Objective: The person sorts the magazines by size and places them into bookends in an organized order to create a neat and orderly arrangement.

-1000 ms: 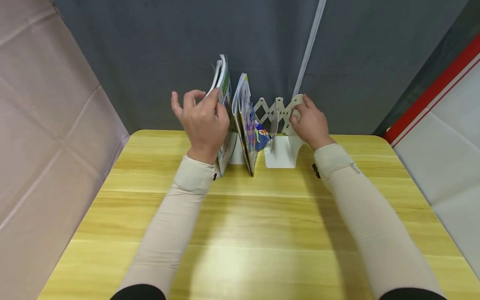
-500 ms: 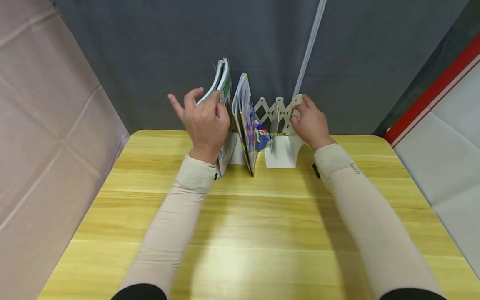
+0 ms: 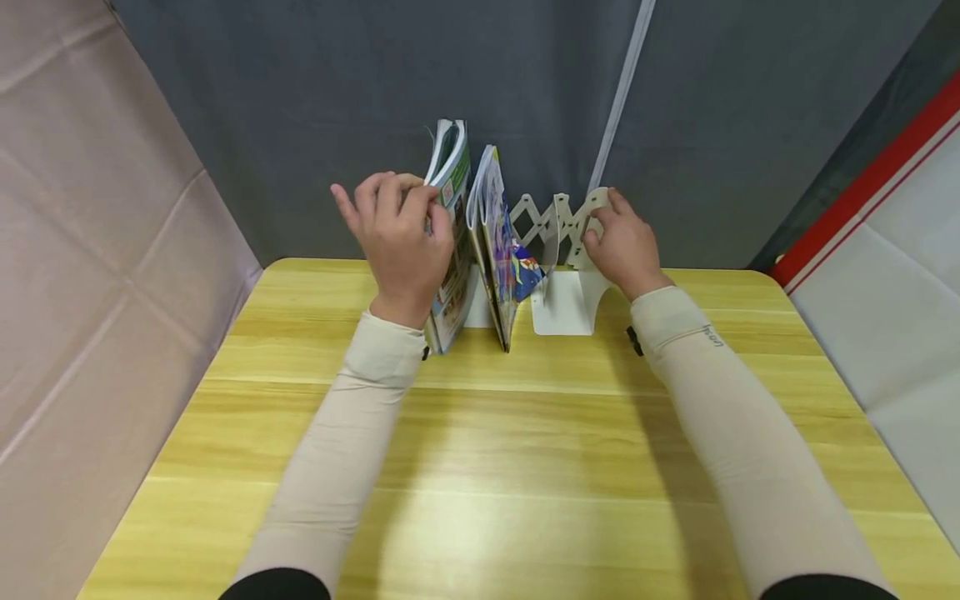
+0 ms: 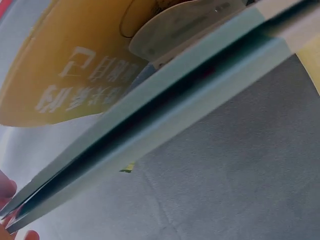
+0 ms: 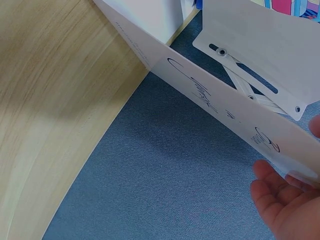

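Both beige-sleeved arms reach across the yellow wooden table (image 3: pixel 480 467) to its far edge. There the left hand (image 3: pixel 401 242) has its fingers curled over the top of a thin green-and-white booklet (image 3: pixel 452 187), which stands upright with the hand on its left side. Just right of it leans a colourful illustrated booklet (image 3: pixel 501 250). Farther right, the right hand (image 3: pixel 624 246) clasps the end plate of the white metal accordion book rack (image 3: pixel 561 225), fingers wrapped round its upper edge, against the grey fabric backdrop (image 3: pixel 337 100).
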